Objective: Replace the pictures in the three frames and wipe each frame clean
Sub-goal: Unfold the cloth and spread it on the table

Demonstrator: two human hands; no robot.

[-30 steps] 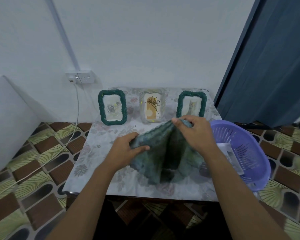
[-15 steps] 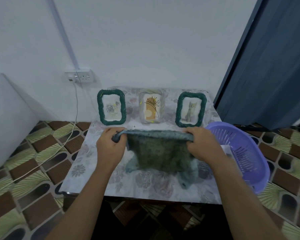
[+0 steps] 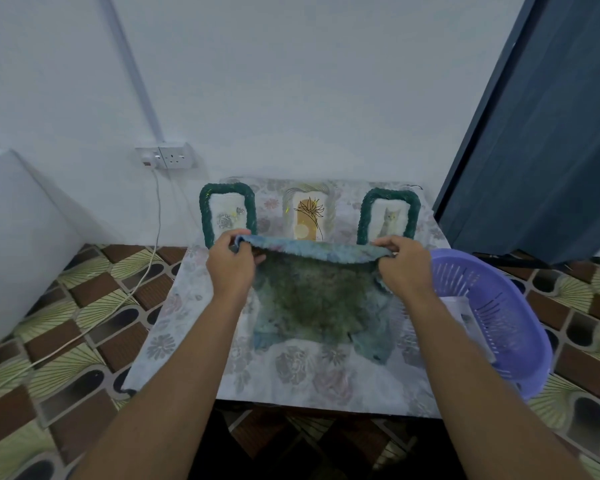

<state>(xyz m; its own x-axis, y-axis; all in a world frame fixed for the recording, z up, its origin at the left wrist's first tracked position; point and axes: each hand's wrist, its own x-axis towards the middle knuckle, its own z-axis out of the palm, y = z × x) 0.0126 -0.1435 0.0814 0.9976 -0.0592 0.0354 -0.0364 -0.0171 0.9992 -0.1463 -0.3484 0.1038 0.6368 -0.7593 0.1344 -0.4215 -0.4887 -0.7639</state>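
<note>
Three frames (image 3: pixel 307 216) line the far edge of the table (image 3: pixel 187 306); a purple basket (image 3: pixel 499 306) crowds its right edge. Left hand (image 3: pixel 231 268) and right hand (image 3: pixel 404 268) each clamp curled fingers on a top corner of the cloth (image 3: pixel 312 292), stretched between them, draping onto the tabletop.
</note>
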